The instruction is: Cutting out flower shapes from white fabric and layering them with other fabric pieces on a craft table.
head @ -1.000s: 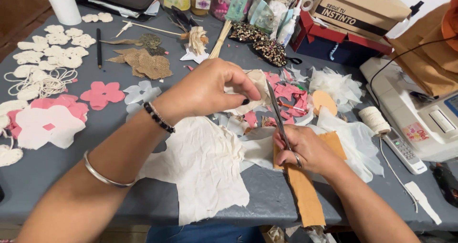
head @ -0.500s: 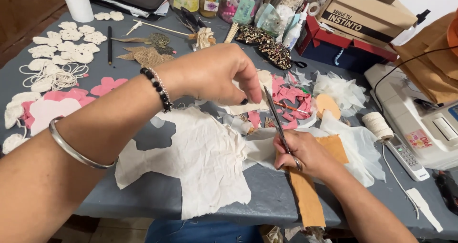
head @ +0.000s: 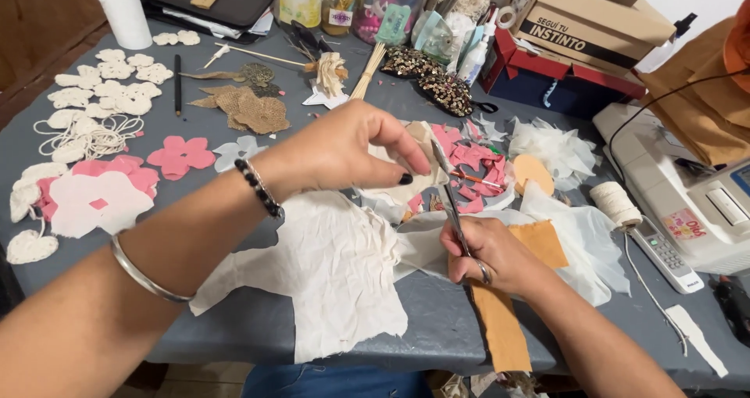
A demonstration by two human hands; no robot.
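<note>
Head view: our left hand (head: 344, 152) pinches a small cream fabric piece (head: 418, 183) between thumb and fingertips, held up over the middle of the grey table (head: 195, 93). Our right hand (head: 488, 253) is clenched around the scissors (head: 447, 187), fingers through the loops, blades pointing far and meeting the cream piece's right edge; we can't tell how wide the blades stand. We judge the piece light, limp and thin: it will flop and fold, so we'd grip it close to the cut line and keep it taut. Under the hands lies a larger crumpled white cloth (head: 328, 273), with an orange strip (head: 500, 328) near the right hand. Pink flower cutouts (head: 181, 156) sit to the left, a twine spool (head: 613, 203) to the right.
</note>
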